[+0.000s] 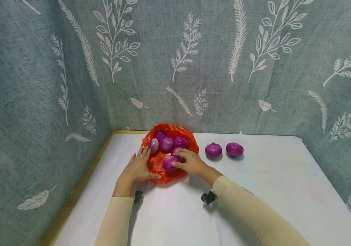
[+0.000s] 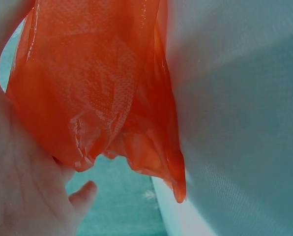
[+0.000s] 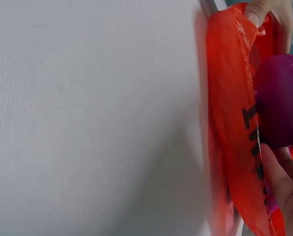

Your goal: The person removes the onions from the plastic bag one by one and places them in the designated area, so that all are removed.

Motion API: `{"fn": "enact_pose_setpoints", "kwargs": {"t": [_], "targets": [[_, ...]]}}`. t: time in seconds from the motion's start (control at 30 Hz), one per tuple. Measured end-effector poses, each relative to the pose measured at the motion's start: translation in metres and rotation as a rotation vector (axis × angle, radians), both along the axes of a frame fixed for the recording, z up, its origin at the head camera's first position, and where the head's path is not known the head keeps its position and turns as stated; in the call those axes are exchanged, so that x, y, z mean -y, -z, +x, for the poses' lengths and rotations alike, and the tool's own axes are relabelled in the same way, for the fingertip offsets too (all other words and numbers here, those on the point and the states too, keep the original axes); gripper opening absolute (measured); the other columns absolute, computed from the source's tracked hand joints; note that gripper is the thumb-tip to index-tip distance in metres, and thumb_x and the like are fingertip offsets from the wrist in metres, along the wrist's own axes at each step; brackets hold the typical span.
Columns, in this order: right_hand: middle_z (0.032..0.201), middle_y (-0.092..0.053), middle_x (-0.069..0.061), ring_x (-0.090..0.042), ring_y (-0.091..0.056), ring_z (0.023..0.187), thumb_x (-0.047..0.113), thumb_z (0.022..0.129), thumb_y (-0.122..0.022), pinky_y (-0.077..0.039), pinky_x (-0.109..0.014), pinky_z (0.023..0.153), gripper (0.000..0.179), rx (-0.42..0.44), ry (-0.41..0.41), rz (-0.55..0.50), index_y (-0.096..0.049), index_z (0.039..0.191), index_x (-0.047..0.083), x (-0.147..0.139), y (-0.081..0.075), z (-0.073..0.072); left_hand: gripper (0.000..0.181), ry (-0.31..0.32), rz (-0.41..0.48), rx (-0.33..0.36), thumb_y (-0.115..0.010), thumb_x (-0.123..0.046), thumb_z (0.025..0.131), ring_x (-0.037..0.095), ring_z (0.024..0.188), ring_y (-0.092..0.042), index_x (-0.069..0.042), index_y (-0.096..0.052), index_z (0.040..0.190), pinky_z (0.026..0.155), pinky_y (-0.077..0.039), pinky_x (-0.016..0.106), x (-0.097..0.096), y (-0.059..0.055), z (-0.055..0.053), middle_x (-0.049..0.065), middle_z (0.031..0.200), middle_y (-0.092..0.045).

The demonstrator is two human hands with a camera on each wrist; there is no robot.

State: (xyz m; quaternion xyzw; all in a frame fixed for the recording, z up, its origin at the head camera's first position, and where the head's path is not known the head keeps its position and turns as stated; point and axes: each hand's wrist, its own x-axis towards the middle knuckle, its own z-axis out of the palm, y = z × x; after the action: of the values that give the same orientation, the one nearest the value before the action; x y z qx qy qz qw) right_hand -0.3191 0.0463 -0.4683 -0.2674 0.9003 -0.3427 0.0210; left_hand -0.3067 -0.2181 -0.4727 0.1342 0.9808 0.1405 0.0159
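A red plastic bag (image 1: 156, 165) lies with its mouth open on the table, several purple onions inside. My right hand (image 1: 191, 163) reaches over its right side and grips a purple onion (image 1: 169, 164) near the front of the bag. In the right wrist view that onion (image 3: 281, 101) sits between thumb and fingers, just inside the printed bag wall. My left hand (image 1: 138, 168) rests on the bag's left rim with straight, spread fingers, its thumb across the front edge. The left wrist view shows the palm (image 2: 23, 172) against the crinkled red plastic (image 2: 87, 73).
Right of the bag, two more purple onions, one (image 1: 213, 150) nearer the bag and one (image 1: 234, 150) farther right, stand on the white table (image 1: 270, 191). A green leaf-patterned cloth (image 1: 212, 68) rises behind the table and along both sides.
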Motion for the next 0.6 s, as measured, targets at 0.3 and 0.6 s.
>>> {"fn": "enact_pose_setpoints", "kwargs": {"t": [0.3, 0.6], "targets": [[0.133, -0.056, -0.007, -0.026, -0.052, 0.122, 0.046, 0.092, -0.063, -0.041, -0.046, 0.104, 0.051, 0.042, 0.010, -0.048, -0.061, 0.134, 0.016, -0.011, 0.003, 0.000, 0.140, -0.005, 0.011, 0.016, -0.070, -0.083, 0.052, 0.033, 0.147, -0.006, -0.005, -0.017, 0.155, 0.116, -0.006, 0.053, 0.000, 0.001, -0.001, 0.016, 0.160, -0.017], [0.132, -0.058, -0.007, -0.026, -0.056, 0.117, 0.046, 0.092, -0.065, -0.045, -0.045, 0.100, 0.050, 0.062, 0.059, -0.123, -0.062, 0.132, 0.016, -0.026, 0.001, 0.004, 0.138, 0.015, 0.013, -0.001, -0.070, -0.083, 0.054, 0.033, 0.147, -0.004, -0.003, -0.019, 0.155, 0.116, -0.006, 0.053, 0.000, -0.001, 0.000, 0.016, 0.160, -0.016]]}}
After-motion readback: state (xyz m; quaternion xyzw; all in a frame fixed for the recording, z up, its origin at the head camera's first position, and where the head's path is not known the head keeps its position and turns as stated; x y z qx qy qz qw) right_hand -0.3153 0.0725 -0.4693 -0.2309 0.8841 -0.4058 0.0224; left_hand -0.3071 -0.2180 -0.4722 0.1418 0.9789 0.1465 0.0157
